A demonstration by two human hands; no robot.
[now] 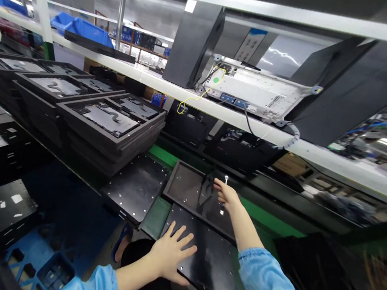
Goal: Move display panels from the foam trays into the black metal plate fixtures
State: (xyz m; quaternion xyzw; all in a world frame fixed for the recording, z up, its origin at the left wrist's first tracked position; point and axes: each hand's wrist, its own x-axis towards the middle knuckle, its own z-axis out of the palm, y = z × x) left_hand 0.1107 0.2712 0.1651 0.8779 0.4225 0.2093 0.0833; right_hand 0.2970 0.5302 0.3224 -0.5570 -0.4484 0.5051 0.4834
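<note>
My left hand [172,254] is spread flat, fingers apart, on a black metal panel [211,254] with small holes along its edges. My right hand [227,196] is over a shallow dark tray [168,186] just beyond that panel. Its forefinger stretches left and the other fingers bend slightly, close to a dark upright piece [206,188] in the middle of the tray. Whether the fingertips touch this piece is unclear, and the thumb is hidden. A second black panel with holes [138,187] lies to the left of the tray.
Stacked dark foam trays [110,138] with grey metal-backed parts stand at the left. A white shelf rail [181,95] crosses ahead, carrying an open white electronic unit [252,91] with loose cables. Black cases [5,202] and a blue pallet [27,256] are low at left.
</note>
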